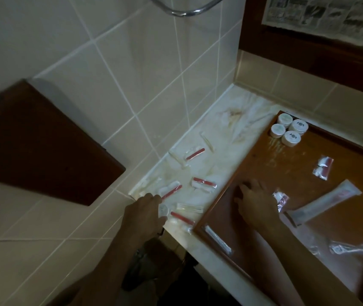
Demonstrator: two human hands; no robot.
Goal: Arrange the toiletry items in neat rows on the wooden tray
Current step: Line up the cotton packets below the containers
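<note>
Left hand (147, 208) at counter edge, fingers over a small wrapped packet (163, 210); grip unclear.
Right hand (255, 203) flat, fingers spread on wooden tray (224, 186).

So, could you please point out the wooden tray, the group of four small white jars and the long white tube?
wooden tray (217, 210): head view, on its left rim.
four small white jars (291, 136): head view, on the nearest jar's lid.
long white tube (328, 203): head view, mid-body.

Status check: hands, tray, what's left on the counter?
Left hand pinching a packet on the counter. Right hand open on tray. Four jars grouped; packets still off-tray.
</note>
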